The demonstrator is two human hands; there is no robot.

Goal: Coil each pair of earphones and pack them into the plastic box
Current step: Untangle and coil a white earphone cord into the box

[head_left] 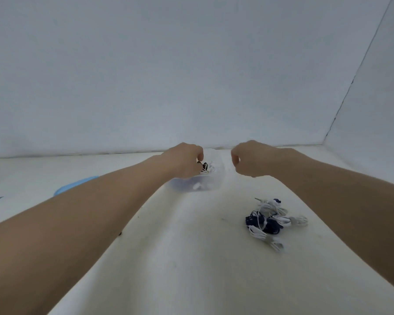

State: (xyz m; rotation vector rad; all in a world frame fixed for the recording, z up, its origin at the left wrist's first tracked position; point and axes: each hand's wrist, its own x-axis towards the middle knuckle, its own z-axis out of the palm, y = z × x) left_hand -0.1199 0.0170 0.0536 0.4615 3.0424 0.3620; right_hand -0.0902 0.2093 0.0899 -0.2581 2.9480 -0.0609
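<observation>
Reaching out at about eleven o'clock, the left hand [184, 160] hangs over the box [197, 184], its fingers curled down around a dark-and-white coil [205, 167] that sits at the box's top; whether the coil is pinched or merely touched I cannot tell for sure, though it looks held; left of that arm, at nine o'clock, a blue lid [74, 185] peeks out on the table [191, 258]; the box itself is translucent, with something white inside. Just beside it at one o'clock the right hand [250, 159] is a loose fist holding nothing. The remaining earphones [272, 220], a white and navy tangle, lie at four o'clock from the box, under the right forearm's inner side, its length running near to far; the right hand is nearer, and nothing stands between.
</observation>
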